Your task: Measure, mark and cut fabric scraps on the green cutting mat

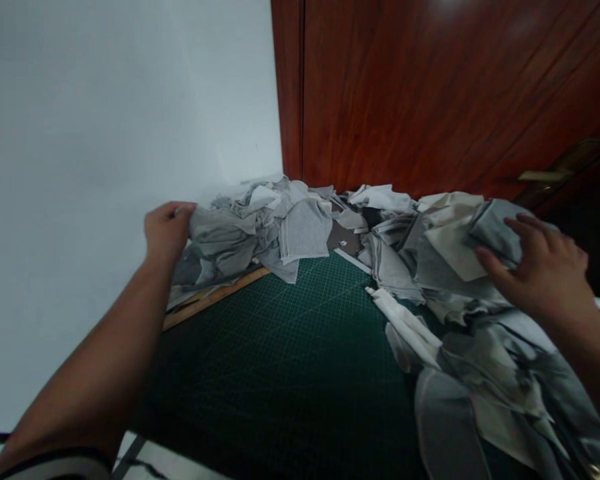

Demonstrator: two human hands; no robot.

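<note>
The left hand (165,230) has its grip closed on the left end of the grey cloth (225,233), left of centre in the frame, with its long axis running roughly sideways and its free end toward the centre. It looks light, soft and limp (likely to sag between holds), so a pinch at each end should suit it. Farther out, above the green mat (290,347), the right hand (550,263) spreads over a folded cloth (497,223) at right; whether it grips, I cannot tell.
</note>
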